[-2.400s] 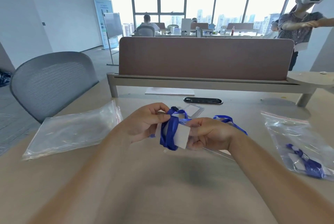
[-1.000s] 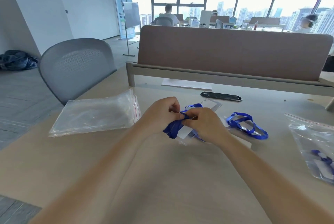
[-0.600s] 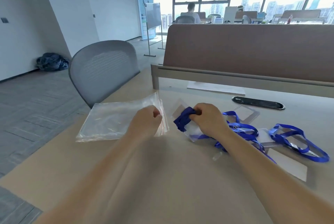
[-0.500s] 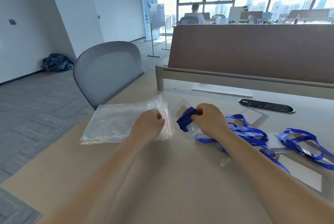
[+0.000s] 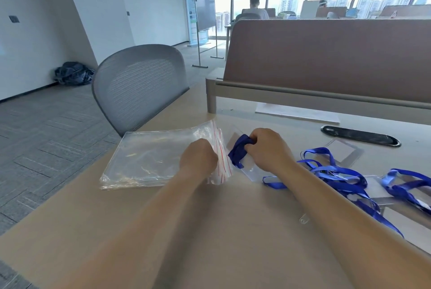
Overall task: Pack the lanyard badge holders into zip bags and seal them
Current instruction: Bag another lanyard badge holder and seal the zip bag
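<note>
Head view, one moment.

- Left hand (image 5: pixel 199 159): rests knuckles-up on the red-striped mouth end of the bags (image 5: pixel 149 158). Fingers are curled under. Whether a bag edge is pinched cannot be told, as the back of the hand hides it.
- Bags: a flat clear stack on the table (image 5: pixel 233 230), at 9 o'clock from the left hand, with the mouths turned toward 3 o'clock.
- Right hand (image 5: pixel 268 148): just beside the left hand at 3 o'clock, closed tight round a bunched blue lanyard (image 5: pixel 238 152).
- Holder (image 5: pixel 250 173): clear, seen under the right hand and lying against the table. The lanyard bundle is held just outside the bag mouths, not inside a bag.
- Loose lanyards (image 5: pixel 345 178): with clear holders, spread on the table at 3 to 4 o'clock from the right hand.
- Grommet (image 5: pixel 360 138) and paper (image 5: pixel 296 112): noted at 1 to 2 o'clock.
- Chair (image 5: pixel 140 86): grey mesh, at 11 o'clock, beyond the bags.
</note>
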A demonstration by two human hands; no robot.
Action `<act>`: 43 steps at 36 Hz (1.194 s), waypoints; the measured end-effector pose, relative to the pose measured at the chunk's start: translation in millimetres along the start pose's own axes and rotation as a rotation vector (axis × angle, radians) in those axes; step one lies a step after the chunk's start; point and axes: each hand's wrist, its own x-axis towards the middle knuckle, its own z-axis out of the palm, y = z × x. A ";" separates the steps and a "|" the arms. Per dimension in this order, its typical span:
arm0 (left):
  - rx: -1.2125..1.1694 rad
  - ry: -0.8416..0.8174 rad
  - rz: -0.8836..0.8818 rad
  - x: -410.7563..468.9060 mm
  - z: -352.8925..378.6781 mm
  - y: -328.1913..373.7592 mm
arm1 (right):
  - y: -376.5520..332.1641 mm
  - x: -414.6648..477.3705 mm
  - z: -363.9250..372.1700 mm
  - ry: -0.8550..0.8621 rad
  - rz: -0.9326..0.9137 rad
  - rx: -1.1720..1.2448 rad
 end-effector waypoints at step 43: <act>-0.195 -0.240 0.241 -135.1 -16.0 42.6 | 42.0 -132.8 -65.2 -0.003 0.208 0.090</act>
